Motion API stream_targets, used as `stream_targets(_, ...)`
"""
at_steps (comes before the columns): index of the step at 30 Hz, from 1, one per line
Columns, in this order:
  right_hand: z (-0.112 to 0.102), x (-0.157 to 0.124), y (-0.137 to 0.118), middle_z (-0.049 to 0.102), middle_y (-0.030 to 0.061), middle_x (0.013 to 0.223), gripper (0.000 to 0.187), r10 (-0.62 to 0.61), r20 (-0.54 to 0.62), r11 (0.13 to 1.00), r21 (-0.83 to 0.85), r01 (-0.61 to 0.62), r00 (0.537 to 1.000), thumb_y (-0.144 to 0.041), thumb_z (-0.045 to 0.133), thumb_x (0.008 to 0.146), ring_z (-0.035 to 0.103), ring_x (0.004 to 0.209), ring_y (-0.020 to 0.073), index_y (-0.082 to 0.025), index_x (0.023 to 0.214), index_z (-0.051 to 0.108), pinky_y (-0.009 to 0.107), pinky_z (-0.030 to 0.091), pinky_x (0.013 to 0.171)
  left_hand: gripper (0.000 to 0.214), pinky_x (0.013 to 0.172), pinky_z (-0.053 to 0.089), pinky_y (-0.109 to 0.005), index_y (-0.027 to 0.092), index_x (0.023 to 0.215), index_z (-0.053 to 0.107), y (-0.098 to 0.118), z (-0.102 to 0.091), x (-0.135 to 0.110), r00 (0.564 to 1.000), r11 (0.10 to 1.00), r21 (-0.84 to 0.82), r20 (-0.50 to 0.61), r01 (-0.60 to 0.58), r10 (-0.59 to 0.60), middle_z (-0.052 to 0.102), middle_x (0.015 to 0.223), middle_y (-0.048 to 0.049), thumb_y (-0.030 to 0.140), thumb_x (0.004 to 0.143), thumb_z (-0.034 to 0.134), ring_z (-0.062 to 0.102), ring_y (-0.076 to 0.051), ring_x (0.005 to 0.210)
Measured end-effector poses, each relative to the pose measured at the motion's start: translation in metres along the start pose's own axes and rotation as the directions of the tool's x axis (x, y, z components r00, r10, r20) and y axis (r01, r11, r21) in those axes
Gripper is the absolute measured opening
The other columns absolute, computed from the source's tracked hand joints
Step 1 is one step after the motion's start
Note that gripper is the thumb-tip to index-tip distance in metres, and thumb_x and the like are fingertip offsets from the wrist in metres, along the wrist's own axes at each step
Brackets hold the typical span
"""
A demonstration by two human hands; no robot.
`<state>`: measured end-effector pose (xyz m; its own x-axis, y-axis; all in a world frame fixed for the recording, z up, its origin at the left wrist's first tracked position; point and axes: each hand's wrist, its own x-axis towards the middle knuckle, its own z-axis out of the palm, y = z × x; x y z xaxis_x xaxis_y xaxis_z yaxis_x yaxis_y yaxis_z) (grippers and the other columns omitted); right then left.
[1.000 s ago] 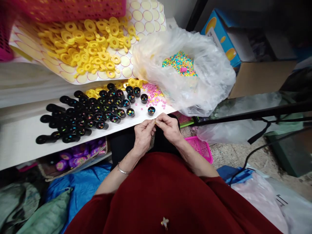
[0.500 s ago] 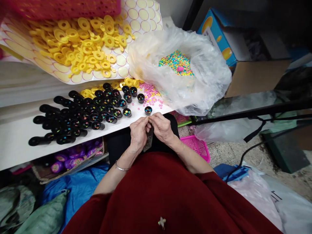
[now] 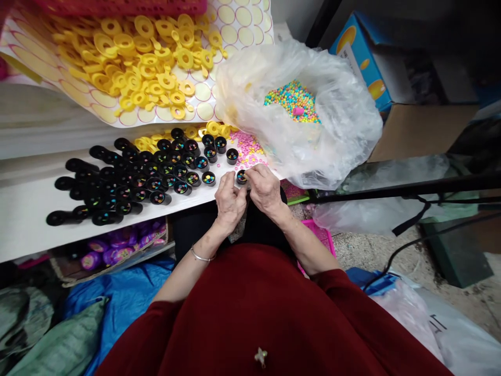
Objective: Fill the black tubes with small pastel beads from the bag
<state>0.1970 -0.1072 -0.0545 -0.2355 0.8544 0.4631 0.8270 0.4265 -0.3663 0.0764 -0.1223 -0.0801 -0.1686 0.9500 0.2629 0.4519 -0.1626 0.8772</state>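
My left hand [image 3: 230, 200] and my right hand [image 3: 264, 187] meet at the front edge of the white shelf [image 3: 35, 230], fingers pinched around a small black cup [image 3: 241, 177] holding coloured beads. The left hand's fingers curl close beside the cup, and what they hold is hidden. To the left stand several black cups [image 3: 156, 175] in rows, many with beads inside. Pink beads [image 3: 246, 147] lie loose on the shelf behind the hands.
A clear plastic bag [image 3: 340, 120] of multicoloured beads [image 3: 293, 100] sits at the right. Yellow rings [image 3: 141, 57] are heaped on a sheet of round stickers [image 3: 238, 21]. A pink basket [image 3: 323, 235] lies on the floor. A blue box [image 3: 362, 57] stands behind.
Both hands have moved forward from above my lap to the shelf edge and now close on the nearest black cup. The view has shifted slightly.
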Motion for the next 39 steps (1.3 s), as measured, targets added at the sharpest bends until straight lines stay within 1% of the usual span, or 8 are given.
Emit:
stream_targets(3, -0.003, 0.002, 0.001, 0.057, 0.0076, 0.085, 0.032, -0.020, 0.050, 0.997, -0.076, 0.024, 0.999, -0.013, 0.038, 0.097, 0.049, 0.080, 0.0197, -0.018, 0.090, 0.068, 0.032, 0.039, 0.071, 0.033, 0.067, 0.051, -0.028, 0.017, 0.112, 0.063, -0.001, 0.001, 0.005, 0.996, 0.993, 0.083, 0.032, -0.080, 0.078, 0.067, 0.099, -0.0075, 0.036, 0.086, 0.061, 0.056, -0.013, 0.066)
stream_targets(7, -0.008, 0.008, -0.001, 0.058, 0.0076, 0.083, 0.032, -0.057, 0.112, 0.982, -0.174, 0.077, 0.992, -0.014, 0.038, 0.097, 0.045, 0.078, 0.0203, -0.017, 0.087, 0.068, 0.033, 0.034, 0.069, 0.027, 0.075, 0.052, -0.031, 0.018, 0.109, 0.063, -0.002, 0.002, 0.009, 0.994, 0.988, 0.114, 0.052, -0.105, 0.099, 0.067, 0.093, -0.0058, 0.027, 0.083, 0.060, 0.061, -0.018, 0.081)
stream_targets(16, -0.021, 0.020, -0.007, 0.060, 0.0094, 0.083, 0.030, -0.115, 0.263, 0.955, -0.237, 0.180, 0.958, -0.012, 0.039, 0.096, 0.042, 0.080, 0.0217, -0.016, 0.085, 0.067, 0.035, 0.028, 0.066, 0.025, 0.078, 0.051, -0.031, 0.019, 0.104, 0.062, -0.001, 0.002, 0.009, 0.991, 0.988, 0.082, 0.053, -0.130, 0.126, 0.067, 0.092, -0.0052, 0.018, 0.080, 0.055, 0.061, -0.018, 0.084)
stream_targets(22, -0.015, 0.020, -0.004, 0.058, 0.0084, 0.080, 0.029, -0.114, 0.216, 0.983, -0.120, 0.142, 0.970, -0.013, 0.042, 0.095, 0.041, 0.078, 0.0215, -0.019, 0.078, 0.064, 0.035, 0.030, 0.065, 0.023, 0.078, 0.051, -0.031, 0.020, 0.103, 0.061, 0.000, 0.001, 0.009, 0.993, 0.993, 0.049, 0.063, -0.104, 0.101, 0.065, 0.092, -0.0053, 0.020, 0.081, 0.056, 0.061, -0.018, 0.083)
stream_targets(29, -0.016, 0.018, -0.001, 0.055, 0.0074, 0.081, 0.027, -0.063, 0.226, 0.998, 0.001, 0.065, 0.972, -0.012, 0.043, 0.094, 0.044, 0.079, 0.0209, -0.019, 0.077, 0.064, 0.034, 0.036, 0.071, 0.024, 0.071, 0.049, -0.029, 0.019, 0.102, 0.063, 0.003, 0.001, 0.010, 0.998, 0.998, 0.040, 0.050, -0.050, 0.048, 0.065, 0.091, -0.0042, 0.020, 0.079, 0.058, 0.057, -0.015, 0.071)
stream_targets(33, -0.014, 0.014, 0.005, 0.055, 0.0043, 0.082, 0.023, -0.028, 0.177, 0.981, 0.194, -0.007, 0.984, -0.021, 0.048, 0.096, 0.050, 0.080, 0.0178, -0.020, 0.084, 0.067, 0.031, 0.041, 0.073, 0.022, 0.062, 0.046, -0.026, 0.018, 0.100, 0.063, 0.005, 0.001, 0.008, 0.999, 0.999, 0.020, 0.032, -0.031, 0.030, 0.064, 0.089, -0.0027, 0.020, 0.079, 0.058, 0.049, -0.011, 0.059)
stream_targets(36, -0.011, 0.011, 0.013, 0.058, 0.0036, 0.085, 0.017, 0.040, 0.107, 0.922, 0.379, -0.077, 0.994, -0.025, 0.053, 0.094, 0.055, 0.082, 0.0162, -0.019, 0.093, 0.069, 0.029, 0.045, 0.074, 0.019, 0.063, 0.045, -0.025, 0.018, 0.099, 0.064, 0.006, -0.001, 0.008, 0.998, 0.999, 0.001, 0.025, -0.052, 0.052, 0.062, 0.086, -0.0019, 0.023, 0.080, 0.060, 0.051, -0.011, 0.061)
stream_targets(39, -0.009, 0.008, 0.028, 0.060, 0.0033, 0.086, 0.015, 0.202, 0.023, 0.867, 0.461, -0.189, 0.979, -0.025, 0.054, 0.092, 0.058, 0.082, 0.0157, -0.019, 0.093, 0.068, 0.029, 0.047, 0.075, 0.017, 0.064, 0.045, -0.026, 0.018, 0.095, 0.064, 0.007, -0.003, 0.009, 0.999, 0.999, -0.009, 0.003, -0.044, 0.044, 0.061, 0.083, -0.0008, 0.025, 0.080, 0.064, 0.050, -0.011, 0.061)
